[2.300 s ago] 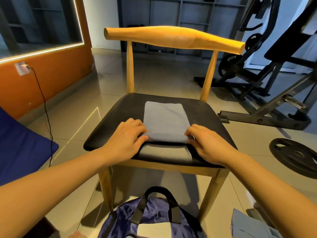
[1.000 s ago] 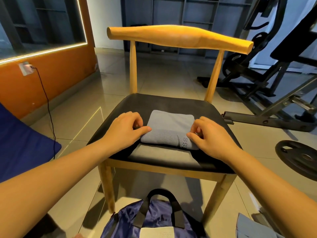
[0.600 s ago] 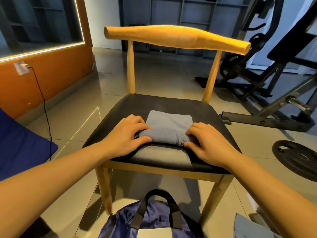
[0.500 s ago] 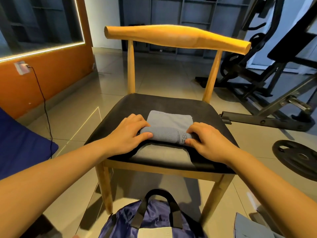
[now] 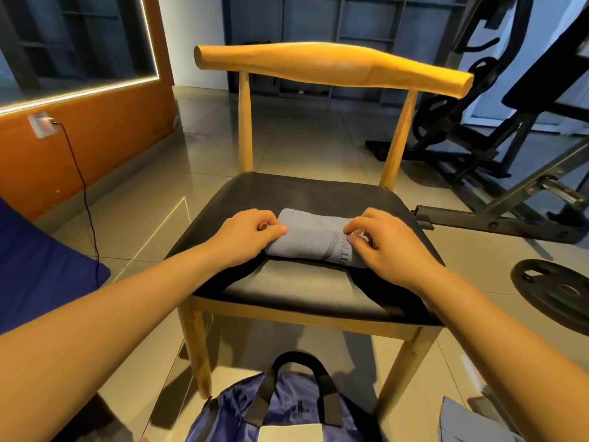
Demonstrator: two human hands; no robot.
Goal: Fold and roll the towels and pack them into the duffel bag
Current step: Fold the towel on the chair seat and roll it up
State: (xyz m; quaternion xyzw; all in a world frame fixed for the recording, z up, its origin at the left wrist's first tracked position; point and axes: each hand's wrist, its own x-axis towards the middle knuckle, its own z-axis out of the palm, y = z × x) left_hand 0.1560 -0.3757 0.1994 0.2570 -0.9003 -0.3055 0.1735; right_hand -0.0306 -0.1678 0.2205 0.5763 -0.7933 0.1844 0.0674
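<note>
Risk: uneven push from one side, roll goes cone-shaped and slack; letting go early, it likely springs open.
Left grip (image 5: 247,234): fingers curled on left end of towel (image 5: 314,240), thumb on top.
Towel: grey, mostly rolled, on black chair seat (image 5: 302,189), spanning between both grips, short flat tail beyond.
Right grip (image 5: 387,242): pinching right end by printed band.
Duffel bag (image 5: 287,409): on floor below seat.

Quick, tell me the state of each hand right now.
Left hand: closed, gripping the left end of the grey towel roll on the chair seat.
Right hand: closed, gripping the roll's right end.
</note>
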